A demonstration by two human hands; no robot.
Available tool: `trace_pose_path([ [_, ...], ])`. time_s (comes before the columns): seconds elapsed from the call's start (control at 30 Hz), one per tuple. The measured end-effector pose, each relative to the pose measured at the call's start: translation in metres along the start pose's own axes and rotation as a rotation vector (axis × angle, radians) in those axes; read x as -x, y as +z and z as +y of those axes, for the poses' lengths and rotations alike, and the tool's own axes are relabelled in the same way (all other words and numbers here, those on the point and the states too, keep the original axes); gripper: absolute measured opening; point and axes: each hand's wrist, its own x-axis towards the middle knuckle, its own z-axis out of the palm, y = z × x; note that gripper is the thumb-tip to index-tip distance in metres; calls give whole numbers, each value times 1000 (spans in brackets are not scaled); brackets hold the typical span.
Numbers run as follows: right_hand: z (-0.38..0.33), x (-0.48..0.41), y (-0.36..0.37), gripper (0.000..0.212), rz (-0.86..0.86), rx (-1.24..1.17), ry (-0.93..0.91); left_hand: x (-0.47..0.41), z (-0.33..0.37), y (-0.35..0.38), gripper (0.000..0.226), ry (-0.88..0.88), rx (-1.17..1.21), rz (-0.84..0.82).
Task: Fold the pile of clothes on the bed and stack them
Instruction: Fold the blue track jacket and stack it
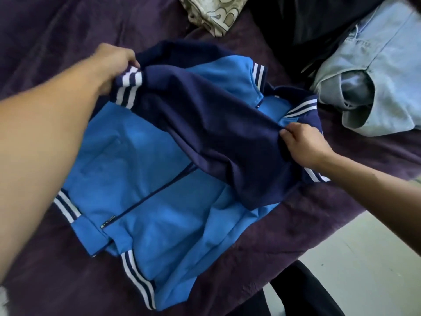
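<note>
A blue zip jacket (145, 179) with navy sleeves and white-striped cuffs lies front up on the purple bedspread (57, 37). One navy sleeve (205, 124) is drawn across the chest. My left hand (114, 65) grips that sleeve's striped cuff at the upper left. Over at the right, near the collar, my right hand (303, 144) pinches the navy fabric of the sleeve. The zipper (109, 221) runs diagonally down to the hem at the lower left.
Light blue jeans (373, 83) lie crumpled at the right, with a black garment (307, 21) behind them. A beige patterned cloth (211, 14) sits at the top. The bed's edge runs along the lower right above a pale floor (369, 258).
</note>
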Motion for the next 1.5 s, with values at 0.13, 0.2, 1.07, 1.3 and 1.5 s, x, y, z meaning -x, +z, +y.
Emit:
trace_pose_path([
  [0.13,-16,0,-4,30,322,256,-275,-8,-15,16,22,195,-119,477],
  [0.2,-22,9,8,38,401,314,-589,10,-47,42,31,501,-427,531],
  [1.07,35,37,24,25,-147,383,-104,351,-266,185,11,341,-663,-121],
  [1.3,80,65,-13,63,-170,658,-279,395,-273,193,16,256,-727,-146],
  [1.5,11,46,3,69,199,439,-762,357,-212,238,57,369,-506,41],
])
